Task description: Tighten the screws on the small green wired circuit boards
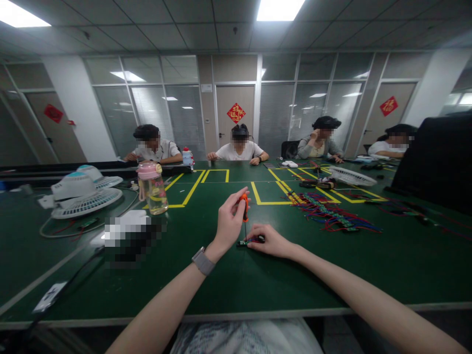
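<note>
My left hand (231,215) is closed around the orange-and-black handle of a screwdriver (246,210), held upright with its thin shaft pointing down. The screwdriver's tip meets a small green circuit board (242,243) lying on the table. My right hand (271,241) pinches the board's right side, where red and blue wires and a dark part show beneath the fingers. Part of the board is hidden by those fingertips. A grey watch band sits on my left wrist.
On the green table (206,290), a pink-lidded bottle (153,189) and white fan parts (86,196) stand to the left. Several wired circuit boards (328,211) lie in a row on the right, near a dark screen (435,162). Several people sit across the table.
</note>
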`<control>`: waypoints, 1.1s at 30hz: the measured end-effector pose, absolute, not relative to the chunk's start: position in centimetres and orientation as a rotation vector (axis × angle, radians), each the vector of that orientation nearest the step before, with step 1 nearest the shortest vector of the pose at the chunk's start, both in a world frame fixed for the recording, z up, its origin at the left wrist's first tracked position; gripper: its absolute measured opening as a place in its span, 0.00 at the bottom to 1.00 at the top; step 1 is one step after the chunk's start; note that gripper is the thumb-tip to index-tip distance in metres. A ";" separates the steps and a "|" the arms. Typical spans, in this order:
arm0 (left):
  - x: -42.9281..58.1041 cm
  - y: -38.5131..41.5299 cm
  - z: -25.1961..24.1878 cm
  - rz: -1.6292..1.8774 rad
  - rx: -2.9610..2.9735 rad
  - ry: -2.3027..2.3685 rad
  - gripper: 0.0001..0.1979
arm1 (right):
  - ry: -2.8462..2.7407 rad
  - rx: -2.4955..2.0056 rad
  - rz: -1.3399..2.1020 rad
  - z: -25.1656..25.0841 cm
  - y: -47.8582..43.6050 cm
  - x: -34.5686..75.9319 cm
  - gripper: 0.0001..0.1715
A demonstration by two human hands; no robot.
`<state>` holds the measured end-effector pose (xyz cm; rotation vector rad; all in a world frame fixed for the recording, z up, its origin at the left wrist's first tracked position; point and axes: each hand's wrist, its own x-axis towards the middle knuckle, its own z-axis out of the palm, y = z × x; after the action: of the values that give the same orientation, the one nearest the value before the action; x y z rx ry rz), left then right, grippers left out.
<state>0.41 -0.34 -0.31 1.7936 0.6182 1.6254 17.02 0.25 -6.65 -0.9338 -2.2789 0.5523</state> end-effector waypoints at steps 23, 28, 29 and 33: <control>0.0 -0.4 -0.3 1.761 1.950 0.820 0.11 | -2.285 -0.944 0.544 -6.4 0.1 16.9 0.09; 0.2 -0.3 -0.3 1.659 1.854 0.676 0.17 | -2.291 -0.953 0.541 -6.3 0.1 16.9 0.09; 0.3 -0.3 -0.4 1.642 1.824 0.650 0.18 | -2.293 -0.957 0.542 -6.2 0.0 16.9 0.09; 0.4 -0.4 -0.4 1.654 1.798 0.672 0.16 | -2.298 -0.974 0.548 -6.0 -0.1 16.9 0.09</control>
<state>0.39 -0.42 -0.41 1.7982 0.6721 1.6542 16.86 -0.09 -6.04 -0.9736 -2.2977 0.5476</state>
